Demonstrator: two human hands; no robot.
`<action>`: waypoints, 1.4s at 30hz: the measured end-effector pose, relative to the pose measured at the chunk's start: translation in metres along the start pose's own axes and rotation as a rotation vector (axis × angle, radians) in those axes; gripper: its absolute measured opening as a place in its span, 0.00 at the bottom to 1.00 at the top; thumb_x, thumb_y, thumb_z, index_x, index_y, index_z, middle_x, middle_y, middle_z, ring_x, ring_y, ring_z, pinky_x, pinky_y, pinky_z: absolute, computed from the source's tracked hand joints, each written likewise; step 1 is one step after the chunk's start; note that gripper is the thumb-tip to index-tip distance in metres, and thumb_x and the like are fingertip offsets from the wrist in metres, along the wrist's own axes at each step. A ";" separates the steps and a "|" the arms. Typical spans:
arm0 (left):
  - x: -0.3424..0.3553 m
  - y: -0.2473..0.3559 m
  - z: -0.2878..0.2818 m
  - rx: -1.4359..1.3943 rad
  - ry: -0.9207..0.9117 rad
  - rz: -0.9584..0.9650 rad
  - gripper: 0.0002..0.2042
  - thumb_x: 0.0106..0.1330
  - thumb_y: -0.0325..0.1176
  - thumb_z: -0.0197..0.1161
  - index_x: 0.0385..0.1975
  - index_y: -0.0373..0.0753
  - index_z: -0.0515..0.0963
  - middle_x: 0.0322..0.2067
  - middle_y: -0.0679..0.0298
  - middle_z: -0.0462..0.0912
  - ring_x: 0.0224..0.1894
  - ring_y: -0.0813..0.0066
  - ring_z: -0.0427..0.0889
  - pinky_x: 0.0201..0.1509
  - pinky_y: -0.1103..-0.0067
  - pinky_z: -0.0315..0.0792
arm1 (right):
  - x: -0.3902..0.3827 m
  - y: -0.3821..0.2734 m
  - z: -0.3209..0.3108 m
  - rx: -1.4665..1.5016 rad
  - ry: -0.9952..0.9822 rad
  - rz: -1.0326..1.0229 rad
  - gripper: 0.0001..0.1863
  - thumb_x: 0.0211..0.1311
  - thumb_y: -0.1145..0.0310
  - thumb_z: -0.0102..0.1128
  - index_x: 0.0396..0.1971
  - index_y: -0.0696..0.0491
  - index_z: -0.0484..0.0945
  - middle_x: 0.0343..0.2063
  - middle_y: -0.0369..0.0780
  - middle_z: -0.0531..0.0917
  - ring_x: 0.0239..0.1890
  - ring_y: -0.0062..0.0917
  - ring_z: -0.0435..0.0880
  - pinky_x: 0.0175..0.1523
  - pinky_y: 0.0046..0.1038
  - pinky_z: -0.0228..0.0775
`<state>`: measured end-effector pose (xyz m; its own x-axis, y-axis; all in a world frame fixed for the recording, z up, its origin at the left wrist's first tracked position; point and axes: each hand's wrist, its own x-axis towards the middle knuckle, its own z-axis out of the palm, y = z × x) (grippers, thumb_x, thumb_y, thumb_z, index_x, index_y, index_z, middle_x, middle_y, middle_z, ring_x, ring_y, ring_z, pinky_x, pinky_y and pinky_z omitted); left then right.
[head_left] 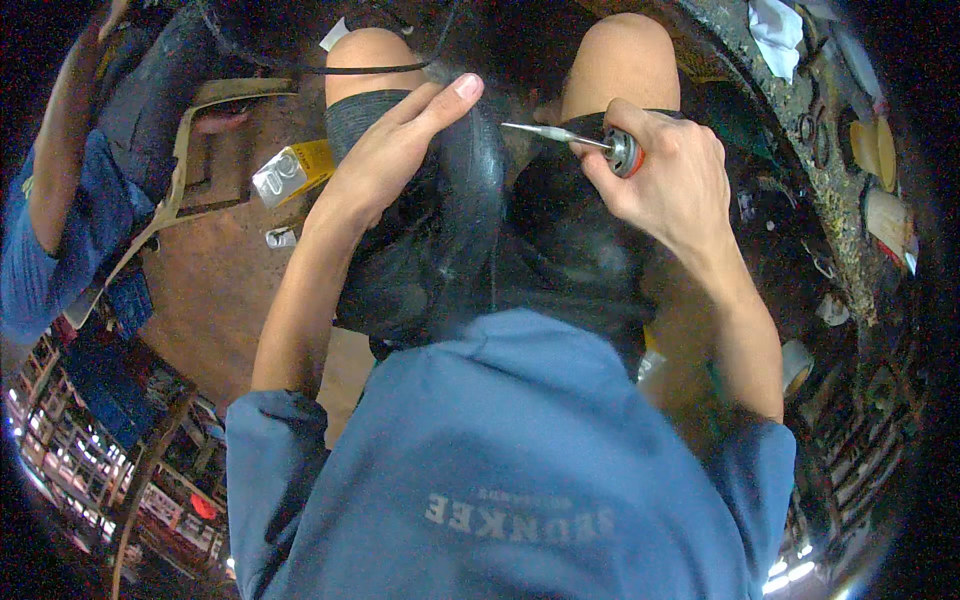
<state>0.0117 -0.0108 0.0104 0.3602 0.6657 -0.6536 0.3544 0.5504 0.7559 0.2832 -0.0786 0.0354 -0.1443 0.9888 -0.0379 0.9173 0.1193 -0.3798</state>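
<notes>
A thick, black, shiny tube like an inner tube [475, 170] runs across my lap between my knees. My left hand [395, 150] is closed around its left side; the thumb stretches along it toward the far end, and the other fingers are mostly hidden. Over my right thigh, my right hand [665, 165] grips a small round-ended tool with a pointed silver tip [627, 155]. A red band shows near its metal end. The tip points left toward the tube, apart from its surface as far as I can see.
A yellow and silver box [292, 175] lies on the brown floor to the left, near a small white piece [281, 237]. Another person's arm and blue clothing [75, 215] are at the far left. A rough, dirty curved ledge [825, 190] holding several odds and ends borders the right.
</notes>
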 end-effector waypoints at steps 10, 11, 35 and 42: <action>-0.007 0.008 0.007 0.060 0.020 0.086 0.42 0.77 0.68 0.61 0.70 0.31 0.79 0.67 0.52 0.82 0.73 0.64 0.76 0.80 0.70 0.61 | 0.013 -0.004 -0.007 -0.015 -0.097 0.037 0.19 0.63 0.51 0.76 0.28 0.52 0.84 0.18 0.51 0.83 0.27 0.52 0.89 0.34 0.48 0.81; -0.008 0.008 0.007 0.077 0.030 0.079 0.42 0.77 0.68 0.61 0.70 0.31 0.79 0.66 0.52 0.83 0.72 0.64 0.76 0.80 0.70 0.61 | 0.014 -0.004 -0.007 -0.008 -0.095 0.023 0.19 0.63 0.51 0.76 0.28 0.53 0.83 0.17 0.51 0.83 0.27 0.52 0.89 0.34 0.48 0.81; -0.003 0.003 0.010 -0.014 0.028 0.087 0.39 0.78 0.66 0.61 0.65 0.29 0.82 0.58 0.55 0.86 0.64 0.68 0.81 0.75 0.74 0.66 | 0.008 -0.001 -0.003 0.007 -0.060 -0.036 0.18 0.61 0.53 0.78 0.28 0.52 0.83 0.17 0.49 0.82 0.26 0.50 0.88 0.33 0.47 0.80; 0.006 -0.008 0.006 -0.050 0.004 0.054 0.41 0.77 0.68 0.61 0.65 0.29 0.82 0.59 0.54 0.87 0.64 0.66 0.82 0.75 0.72 0.67 | 0.005 -0.001 -0.003 0.025 -0.058 -0.087 0.17 0.60 0.55 0.77 0.30 0.52 0.82 0.18 0.48 0.82 0.26 0.49 0.87 0.33 0.47 0.78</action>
<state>0.0164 -0.0143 0.0004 0.3739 0.6969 -0.6120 0.2914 0.5381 0.7909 0.2825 -0.0739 0.0387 -0.2447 0.9679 -0.0575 0.8910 0.2011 -0.4071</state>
